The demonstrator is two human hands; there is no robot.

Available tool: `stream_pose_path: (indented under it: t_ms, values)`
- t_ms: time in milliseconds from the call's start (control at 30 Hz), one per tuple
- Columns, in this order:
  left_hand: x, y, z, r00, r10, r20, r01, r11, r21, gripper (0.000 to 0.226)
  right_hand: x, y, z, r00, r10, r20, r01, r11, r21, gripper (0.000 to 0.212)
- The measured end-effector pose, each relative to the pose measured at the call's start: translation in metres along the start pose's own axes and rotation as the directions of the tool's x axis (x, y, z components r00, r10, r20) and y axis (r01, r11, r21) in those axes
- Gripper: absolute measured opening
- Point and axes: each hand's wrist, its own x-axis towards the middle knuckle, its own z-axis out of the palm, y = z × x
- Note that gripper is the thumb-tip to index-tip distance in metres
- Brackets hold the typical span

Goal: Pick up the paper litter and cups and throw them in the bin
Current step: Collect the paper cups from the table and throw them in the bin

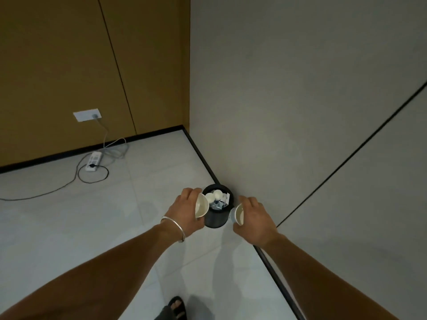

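A small black bin (216, 219) stands on the floor against the grey wall, holding white cups and crumpled paper (218, 197). My left hand (184, 210) grips a white paper cup (201, 205) at the bin's left rim, with the cup's mouth turned toward the bin. My right hand (254, 218) holds a second white cup (238, 214) just right of the bin, its mouth facing me. Both hands hover on either side of the bin's opening.
A white power strip (93, 160) with black and grey cables lies on the tiled floor at the left, below a wall socket (87, 114). My sandalled foot (176, 307) is at the bottom. Walls meet in a corner behind the bin.
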Motion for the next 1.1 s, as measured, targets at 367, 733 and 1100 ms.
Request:
stream_pose_path:
  t_ms: [367, 733, 1100]
  values:
    - [0.194, -0.039, 0.049, 0.992, -0.097, 0.08, 0.1, 0.994, -0.034, 0.094, 0.216, 0.059, 0.008, 0.994, 0.005, 0.108, -0.01, 0.999, 0.052, 0.082]
    - [0.33, -0.106, 0.198, 0.951, -0.281, 0.127, 0.293, 0.952, -0.089, 0.079, 0.412, 0.15, 0.114, 0.97, -0.1, 0.224, 0.102, 0.995, 0.0, 0.078]
    - [0.393, -0.226, 0.407, 0.956, -0.268, 0.116, 0.283, 0.949, -0.137, 0.083, 0.532, 0.216, 0.343, 0.95, -0.149, 0.273, 0.171, 0.983, -0.06, 0.088]
